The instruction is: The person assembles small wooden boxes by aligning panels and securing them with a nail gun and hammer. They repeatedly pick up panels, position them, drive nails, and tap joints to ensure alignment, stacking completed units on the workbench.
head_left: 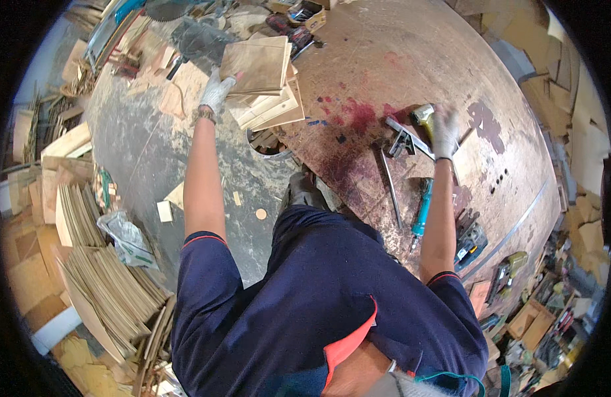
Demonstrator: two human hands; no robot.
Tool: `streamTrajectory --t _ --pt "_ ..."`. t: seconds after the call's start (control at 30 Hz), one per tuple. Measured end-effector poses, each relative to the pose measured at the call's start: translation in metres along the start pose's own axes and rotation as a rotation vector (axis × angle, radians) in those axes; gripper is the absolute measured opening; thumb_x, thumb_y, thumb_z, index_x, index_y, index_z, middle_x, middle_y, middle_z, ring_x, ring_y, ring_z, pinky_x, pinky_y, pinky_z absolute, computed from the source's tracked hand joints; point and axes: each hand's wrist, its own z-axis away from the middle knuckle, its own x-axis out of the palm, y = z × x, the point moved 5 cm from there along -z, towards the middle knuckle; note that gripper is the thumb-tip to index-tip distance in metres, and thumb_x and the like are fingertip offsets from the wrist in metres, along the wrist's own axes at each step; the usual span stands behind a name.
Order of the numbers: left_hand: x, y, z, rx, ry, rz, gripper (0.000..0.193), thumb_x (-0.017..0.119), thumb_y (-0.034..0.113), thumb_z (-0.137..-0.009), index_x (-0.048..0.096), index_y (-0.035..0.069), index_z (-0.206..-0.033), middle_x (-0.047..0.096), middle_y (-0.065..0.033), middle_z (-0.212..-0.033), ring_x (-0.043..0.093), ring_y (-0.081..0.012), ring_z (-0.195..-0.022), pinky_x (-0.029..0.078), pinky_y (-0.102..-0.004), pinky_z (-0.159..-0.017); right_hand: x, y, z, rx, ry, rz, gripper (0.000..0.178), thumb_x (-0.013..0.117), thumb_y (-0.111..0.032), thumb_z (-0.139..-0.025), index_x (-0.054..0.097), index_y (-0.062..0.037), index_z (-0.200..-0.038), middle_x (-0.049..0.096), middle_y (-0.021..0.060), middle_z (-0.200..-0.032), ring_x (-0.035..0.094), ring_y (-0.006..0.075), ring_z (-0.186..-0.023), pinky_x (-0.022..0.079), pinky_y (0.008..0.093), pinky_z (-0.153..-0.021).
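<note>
My left hand point(217, 91), in a pale work glove, grips the left edge of a square thin wooden panel point(256, 66). That panel lies over more wooden boards point(274, 109), stacked unevenly under it. My right hand point(444, 132), also gloved, is over the workbench beside an olive-and-silver power tool point(422, 115). Motion blurs its fingers, so their hold cannot be made out. A metal square point(410, 137) lies just left of it, partly hidden by the hand. Below are a thin metal bar point(391, 188) and a teal air tool point(422, 208).
The brown bench top point(358, 40) carries red stains. At its far side sit a red-and-black drill point(289, 28) and a small box point(312, 14) of items. Curved wooden sheets point(107, 298) are stacked at the left, near a clear plastic bag point(127, 238). Tools and scraps crowd the lower right.
</note>
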Motion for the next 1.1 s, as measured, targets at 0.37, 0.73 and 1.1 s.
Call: streamTrajectory --t 0.37,0.73,1.1 --pt "0.0 -0.01 0.023 -0.386 0.005 0.455 0.096 0.062 0.063 -0.093 0.028 0.002 -0.159 0.039 -0.0162 -0.158 0.043 -0.0271 -0.14 0.039 -0.0446 -0.111 0.328 -0.202 0.05 0.666 -1.017 -0.55 0.069 0.06 -0.07 -0.091 0.064 -0.0108 -0.125 0.067 0.0035 -0.105 0.065 0.0219 -0.093 0.052 0.0386 -0.086" --pt "0.067 -0.114 0.033 -0.687 -0.025 1.492 0.075 0.041 0.068 -0.101 0.05 0.009 -0.146 0.059 -0.0099 -0.14 0.061 -0.0226 -0.121 0.051 -0.0426 -0.102 0.367 -0.236 0.045 0.181 -1.359 -0.577 0.052 0.064 -0.032 -0.099 0.057 -0.0027 -0.141 0.061 0.0085 -0.139 0.054 0.0191 -0.132 0.042 0.0358 -0.114" --pt "0.068 -0.14 0.049 -0.988 -0.053 1.588 0.074 0.039 0.069 -0.1 0.052 0.011 -0.144 0.064 -0.0126 -0.134 0.067 -0.0308 -0.114 0.057 -0.0438 -0.094 0.36 -0.182 0.062 0.783 -0.81 -0.174 0.076 0.041 -0.074 -0.097 0.056 -0.0075 -0.131 0.067 0.0105 -0.118 0.063 0.0222 -0.097 0.046 0.0357 -0.083"
